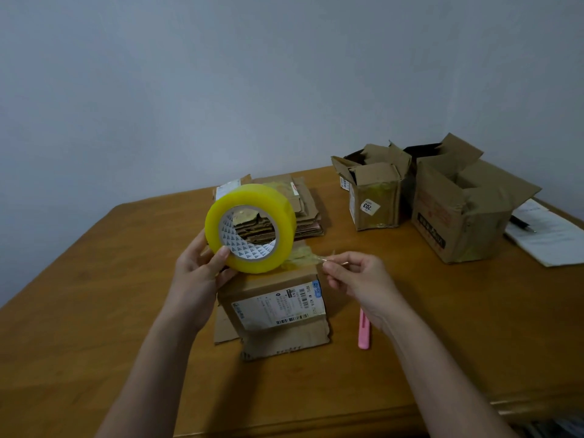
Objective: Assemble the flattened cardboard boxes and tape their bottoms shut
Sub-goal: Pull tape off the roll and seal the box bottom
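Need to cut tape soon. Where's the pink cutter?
Head view: the pink cutter lies on the table, right of the box being taped and partly hidden under the right hand.

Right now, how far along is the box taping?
Done: two boxes stand assembled at the table's far right. In hand: the left hand holds the tape roll while the right hand pulls its loose end over the box in front. Left: the stack of flat boxes behind.
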Demonstrator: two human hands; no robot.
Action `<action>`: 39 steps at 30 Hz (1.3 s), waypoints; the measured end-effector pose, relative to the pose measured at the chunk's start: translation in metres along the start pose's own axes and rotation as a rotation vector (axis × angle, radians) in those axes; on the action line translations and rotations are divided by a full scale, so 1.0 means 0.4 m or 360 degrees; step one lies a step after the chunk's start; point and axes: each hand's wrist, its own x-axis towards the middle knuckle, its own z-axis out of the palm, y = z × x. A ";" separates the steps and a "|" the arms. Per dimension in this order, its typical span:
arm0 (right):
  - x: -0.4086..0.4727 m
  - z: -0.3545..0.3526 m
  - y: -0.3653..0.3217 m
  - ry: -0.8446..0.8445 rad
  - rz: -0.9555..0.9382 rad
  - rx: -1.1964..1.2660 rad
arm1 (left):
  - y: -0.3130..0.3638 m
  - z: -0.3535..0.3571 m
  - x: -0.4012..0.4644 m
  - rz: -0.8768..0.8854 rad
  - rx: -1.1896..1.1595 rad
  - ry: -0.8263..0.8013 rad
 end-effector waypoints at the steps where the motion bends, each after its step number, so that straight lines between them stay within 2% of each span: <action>1: 0.002 0.000 0.001 0.0050 -0.0083 -0.0071 | 0.001 0.000 0.000 -0.0005 -0.0011 -0.0001; 5: 0.011 0.001 -0.008 0.0253 -0.0637 -0.0732 | 0.003 0.000 0.000 -0.0025 -0.0035 -0.0005; 9: 0.035 -0.006 0.002 0.0381 -0.1286 -0.1181 | 0.005 0.000 -0.002 -0.0047 -0.0064 -0.0006; 12: 0.044 -0.012 0.011 0.0471 -0.1525 -0.1417 | 0.007 0.001 -0.005 -0.0046 -0.0081 -0.0015; 15: 0.037 -0.005 0.021 0.0573 -0.1697 -0.1473 | 0.004 -0.004 -0.005 -0.0048 -0.0108 -0.0021; 20: 0.038 0.007 0.040 0.0713 -0.1777 -0.1524 | 0.001 -0.008 -0.001 -0.0046 -0.0141 -0.0024; 31: 0.066 0.024 0.040 0.0793 -0.1808 -0.1261 | -0.003 -0.014 -0.007 -0.0028 -0.0236 0.0001; 36: 0.084 0.022 0.048 0.0669 -0.1591 -0.1363 | -0.009 -0.014 -0.003 0.0004 -0.0254 -0.0020; 39: 0.089 0.023 0.046 0.0724 -0.1558 -0.1291 | -0.014 -0.010 -0.003 0.0017 -0.0264 -0.0026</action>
